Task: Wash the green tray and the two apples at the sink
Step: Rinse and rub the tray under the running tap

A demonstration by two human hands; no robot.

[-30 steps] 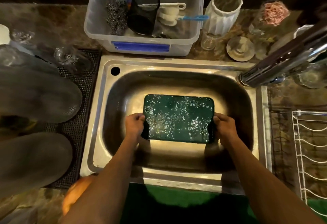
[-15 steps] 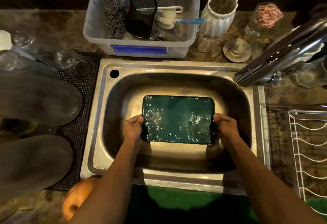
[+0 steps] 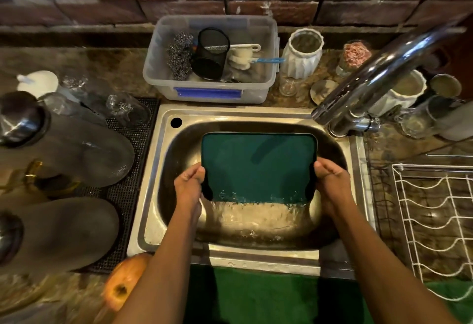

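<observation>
The green tray (image 3: 258, 165) is held over the steel sink (image 3: 163, 216), tilted with its near edge down. Water pours off that near edge into the basin. My left hand (image 3: 190, 185) grips the tray's left side and my right hand (image 3: 330, 183) grips its right side. One apple (image 3: 125, 280), orange-red with its stem end up, lies on the counter at the sink's front left corner, partly behind my left forearm. I see no second apple.
A chrome tap (image 3: 378, 72) reaches in from the right. Behind the sink stands a clear tub (image 3: 210, 93) with scourers and brushes, plus white jars and glasses. Grey upturned dishes (image 3: 64, 149) rest on a black mat at left. A white wire rack (image 3: 435, 221) is at right.
The tray has been tipped up at its far edge, and the water that lay on it now runs off the near edge. Both hands keep their grip.
</observation>
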